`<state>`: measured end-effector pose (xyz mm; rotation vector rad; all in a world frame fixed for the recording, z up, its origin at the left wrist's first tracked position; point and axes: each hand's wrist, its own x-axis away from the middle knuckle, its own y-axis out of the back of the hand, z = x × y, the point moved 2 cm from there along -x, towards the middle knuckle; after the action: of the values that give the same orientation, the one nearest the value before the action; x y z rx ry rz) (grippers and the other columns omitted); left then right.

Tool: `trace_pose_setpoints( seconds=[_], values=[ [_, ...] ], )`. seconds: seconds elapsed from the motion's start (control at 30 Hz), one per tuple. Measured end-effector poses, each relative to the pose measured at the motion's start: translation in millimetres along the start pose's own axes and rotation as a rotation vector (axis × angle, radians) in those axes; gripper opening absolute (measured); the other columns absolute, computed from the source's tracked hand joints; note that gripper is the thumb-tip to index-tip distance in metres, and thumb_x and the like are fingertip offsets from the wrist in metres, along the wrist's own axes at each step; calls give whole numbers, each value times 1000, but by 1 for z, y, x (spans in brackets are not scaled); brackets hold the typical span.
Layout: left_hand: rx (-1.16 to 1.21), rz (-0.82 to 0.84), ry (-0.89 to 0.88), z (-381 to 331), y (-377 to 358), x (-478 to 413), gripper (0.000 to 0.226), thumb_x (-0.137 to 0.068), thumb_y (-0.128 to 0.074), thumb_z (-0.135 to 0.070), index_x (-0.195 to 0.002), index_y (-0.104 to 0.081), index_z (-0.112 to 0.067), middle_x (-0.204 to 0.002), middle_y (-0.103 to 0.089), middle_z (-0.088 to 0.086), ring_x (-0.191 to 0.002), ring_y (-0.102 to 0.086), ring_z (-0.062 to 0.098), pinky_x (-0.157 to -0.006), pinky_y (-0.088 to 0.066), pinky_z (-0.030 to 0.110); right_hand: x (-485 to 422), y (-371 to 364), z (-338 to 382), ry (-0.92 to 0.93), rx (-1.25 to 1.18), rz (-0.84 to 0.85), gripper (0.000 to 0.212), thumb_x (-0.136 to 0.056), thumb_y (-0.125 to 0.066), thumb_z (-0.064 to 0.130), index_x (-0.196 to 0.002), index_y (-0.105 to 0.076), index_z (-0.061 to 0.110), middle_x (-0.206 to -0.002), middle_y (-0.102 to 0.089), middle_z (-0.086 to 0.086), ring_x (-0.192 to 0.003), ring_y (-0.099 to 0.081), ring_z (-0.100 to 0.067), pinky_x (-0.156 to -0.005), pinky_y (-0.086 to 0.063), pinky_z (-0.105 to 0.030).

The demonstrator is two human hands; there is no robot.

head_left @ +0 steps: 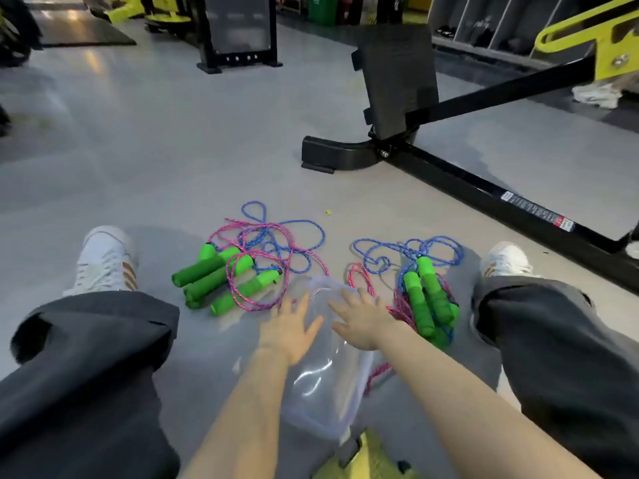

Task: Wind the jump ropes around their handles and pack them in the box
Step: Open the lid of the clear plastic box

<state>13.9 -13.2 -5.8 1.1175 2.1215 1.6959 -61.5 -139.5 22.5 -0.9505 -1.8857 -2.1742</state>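
A clear plastic box (323,385) lies on the grey floor between my legs. My left hand (288,328) and my right hand (363,323) hover over its far end, fingers spread, holding nothing. To the left lies a tangle of pink and blue jump ropes with green handles (221,274). To the right lies a second bunch of green-handled ropes (427,299), with blue loops behind it and pink rope running under the box's right side.
My legs in dark trousers and white shoes (103,261) flank the ropes. A black machine base and bar (449,174) runs across the floor behind and to the right. A yellow-green item (370,458) sits at the bottom edge.
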Motion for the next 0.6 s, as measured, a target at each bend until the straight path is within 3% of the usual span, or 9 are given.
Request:
trace_pose_setpoints(
  seconds=[0.1, 0.2, 0.27, 0.33, 0.4, 0.47, 0.53, 0.6],
  values=[
    [-44, -39, 173, 3, -10, 7, 76, -91, -28, -64, -151, -3, -25, -157, -17, 8, -141, -26, 25, -105, -36, 41, -12, -6, -8, -20, -56, 0, 62, -99, -28, 42, -150, 3, 27, -158, 14, -7, -145, 9, -33, -116, -3, -55],
    [76, -8, 490, 7, -17, 11, 96, -74, -35, -83, -147, -27, -20, -135, -53, 8, -123, -52, 26, -97, -44, 37, -24, -8, -14, -16, -60, 4, 65, -98, -25, 49, -150, 6, 26, -158, 16, -7, -145, 7, -35, -116, -3, -55],
    [215, 18, 581, 5, -20, 11, 93, -70, -39, -86, -133, -46, -18, -127, -59, 7, -118, -56, 26, -94, -45, 36, -28, -9, -19, -14, -73, -13, 68, -97, -26, 51, -150, 8, 26, -158, 16, -7, -145, 7, -33, -117, -2, -53],
    [283, -16, 610, 4, -20, 11, 90, -69, -41, -85, -124, -53, -16, -125, -59, 8, -118, -55, 27, -91, -45, 35, -30, -12, -22, -41, -150, -88, 73, -95, -30, 54, -149, 9, 25, -158, 14, -8, -146, 7, -32, -117, -1, -50],
    [342, -42, 658, 4, -22, 13, 91, -68, -45, -84, -124, -53, -13, -128, -57, 9, -121, -52, 27, -93, -45, 36, -22, -18, -23, -134, -309, -237, 79, -92, -38, 54, -150, 5, 23, -158, 2, -13, -145, -5, -33, -115, -11, -48],
    [448, -29, 737, 7, -24, 15, 94, -68, -49, -82, -128, -51, -10, -131, -53, 13, -123, -50, 29, -95, -44, 37, -17, -28, -26, -291, -594, -340, 74, -92, -47, 42, -149, -11, 12, -149, -23, -20, -137, -26, -36, -108, -28, -45],
    [558, -9, 779, 14, -20, 18, 93, -70, -50, -79, -130, -50, -6, -132, -53, 16, -122, -51, 32, -97, -44, 38, -15, -36, -27, -410, -960, -243, 54, -91, -49, 29, -136, -37, 2, -129, -49, -23, -117, -50, -38, -94, -44, -44],
    [650, 23, 734, 21, -18, 16, 79, -84, -45, -66, -132, -48, -3, -133, -52, 19, -122, -50, 33, -101, -42, 38, -10, -41, -25, -430, -1219, -18, 38, -91, -46, 27, -118, -53, 1, -101, -62, -19, -85, -62, -34, -70, -52, -38]
  ],
)
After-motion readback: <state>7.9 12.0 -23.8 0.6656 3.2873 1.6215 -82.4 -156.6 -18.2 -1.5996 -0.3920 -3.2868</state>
